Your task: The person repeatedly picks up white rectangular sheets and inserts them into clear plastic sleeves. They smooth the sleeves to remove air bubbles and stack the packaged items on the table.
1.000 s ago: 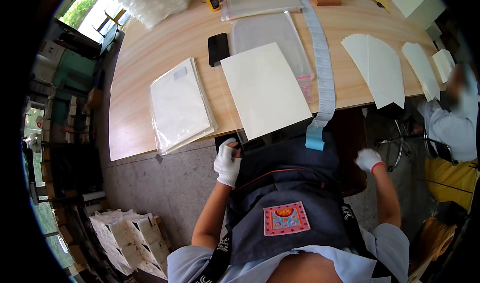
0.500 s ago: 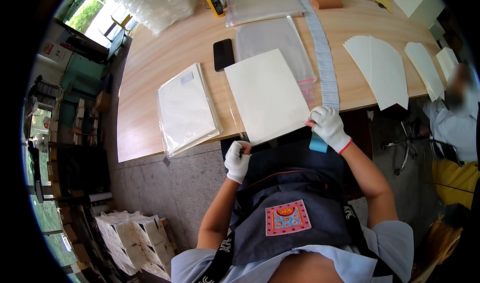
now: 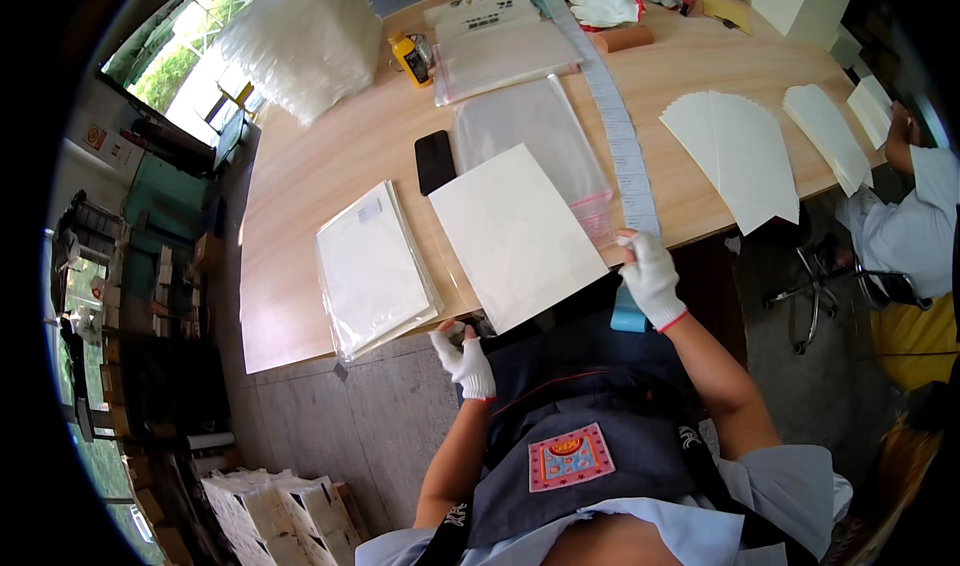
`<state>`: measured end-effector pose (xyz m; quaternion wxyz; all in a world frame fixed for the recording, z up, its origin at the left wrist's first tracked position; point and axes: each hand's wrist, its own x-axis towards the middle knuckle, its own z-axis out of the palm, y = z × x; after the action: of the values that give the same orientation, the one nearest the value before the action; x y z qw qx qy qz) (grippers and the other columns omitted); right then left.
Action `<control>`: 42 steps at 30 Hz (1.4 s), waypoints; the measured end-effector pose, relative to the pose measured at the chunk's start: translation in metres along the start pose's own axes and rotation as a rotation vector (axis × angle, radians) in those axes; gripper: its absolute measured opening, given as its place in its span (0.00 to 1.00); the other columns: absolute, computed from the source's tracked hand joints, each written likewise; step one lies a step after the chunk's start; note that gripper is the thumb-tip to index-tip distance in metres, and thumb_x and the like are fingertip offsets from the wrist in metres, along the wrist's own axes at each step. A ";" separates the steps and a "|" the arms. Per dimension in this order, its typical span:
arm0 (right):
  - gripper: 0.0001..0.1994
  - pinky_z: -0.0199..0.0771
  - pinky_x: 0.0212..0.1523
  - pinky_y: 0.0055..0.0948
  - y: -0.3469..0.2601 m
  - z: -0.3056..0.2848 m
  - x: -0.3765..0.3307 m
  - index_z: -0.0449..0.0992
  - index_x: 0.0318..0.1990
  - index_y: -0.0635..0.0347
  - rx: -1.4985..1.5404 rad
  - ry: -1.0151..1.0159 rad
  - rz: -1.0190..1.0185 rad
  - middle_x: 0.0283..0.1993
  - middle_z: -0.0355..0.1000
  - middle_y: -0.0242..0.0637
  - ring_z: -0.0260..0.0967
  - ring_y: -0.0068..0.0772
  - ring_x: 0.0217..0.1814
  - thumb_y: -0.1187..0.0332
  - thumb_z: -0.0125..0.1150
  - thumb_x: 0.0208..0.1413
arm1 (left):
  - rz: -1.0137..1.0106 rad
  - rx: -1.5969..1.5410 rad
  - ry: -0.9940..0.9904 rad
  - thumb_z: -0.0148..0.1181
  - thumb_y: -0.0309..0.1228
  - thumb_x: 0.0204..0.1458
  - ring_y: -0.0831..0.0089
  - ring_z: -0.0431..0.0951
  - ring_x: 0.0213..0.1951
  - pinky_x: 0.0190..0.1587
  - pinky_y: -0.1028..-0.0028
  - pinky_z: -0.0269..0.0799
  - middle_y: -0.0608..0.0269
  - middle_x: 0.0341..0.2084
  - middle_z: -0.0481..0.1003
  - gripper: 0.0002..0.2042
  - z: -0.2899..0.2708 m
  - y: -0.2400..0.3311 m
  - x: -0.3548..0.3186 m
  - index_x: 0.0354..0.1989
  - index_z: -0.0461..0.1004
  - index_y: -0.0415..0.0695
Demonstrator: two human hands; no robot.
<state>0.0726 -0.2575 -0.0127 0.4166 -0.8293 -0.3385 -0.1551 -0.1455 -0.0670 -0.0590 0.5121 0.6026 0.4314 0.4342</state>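
Pinching: our right hand [image 3: 652,278] grips the label strip [image 3: 622,146] at the table's [image 3: 300,196] near edge; left hand [image 3: 466,358], fingers curled together, below the cream sheet [image 3: 515,234]. Bagged stack [image 3: 372,271] done, we judge; fanned sheets [image 3: 735,156] remain.

One black phone [image 3: 434,161], two gloved hands [image 3: 652,276], three fanned paper stacks [image 3: 735,156], one label strip [image 3: 620,136]

The wooden table [image 3: 320,166] carries a cream sheet [image 3: 515,236], bagged sheets [image 3: 372,271], a black phone [image 3: 434,161] and a label strip [image 3: 620,136] (running lengthwise).
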 end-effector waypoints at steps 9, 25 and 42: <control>0.19 0.67 0.41 0.36 0.075 -0.001 -0.082 0.66 0.42 0.59 -0.082 -0.245 0.595 0.35 0.72 0.39 0.68 0.47 0.38 0.59 0.59 0.46 | 1.002 0.825 -0.902 0.61 0.34 0.42 0.49 0.56 0.59 0.59 0.53 0.52 0.54 0.57 0.59 0.26 0.095 0.068 0.000 0.54 0.64 0.51; 0.11 0.63 0.48 0.40 -0.009 -0.114 -0.036 0.74 0.23 0.55 -0.157 -0.092 -0.175 0.32 0.66 0.32 0.65 0.37 0.38 0.70 0.69 0.26 | -0.890 -0.239 -1.243 0.46 0.32 0.54 0.81 0.62 0.11 0.12 0.82 0.56 0.68 0.11 0.65 0.05 0.155 0.066 -0.079 0.36 0.66 0.46; 0.07 0.65 0.28 0.19 -0.029 -0.034 0.018 0.74 0.35 0.64 0.613 -0.522 0.452 0.29 0.68 0.29 0.64 0.16 0.25 0.71 0.59 0.51 | -0.859 -0.769 -0.150 0.53 0.30 0.53 0.78 0.64 0.16 0.17 0.78 0.62 0.67 0.19 0.65 0.04 0.035 -0.004 -0.016 0.30 0.64 0.48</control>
<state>0.0661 -0.2650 0.0345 0.5669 -0.7321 -0.2730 0.2612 -0.1160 -0.0904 -0.0673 0.8535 0.1734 0.4110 0.2694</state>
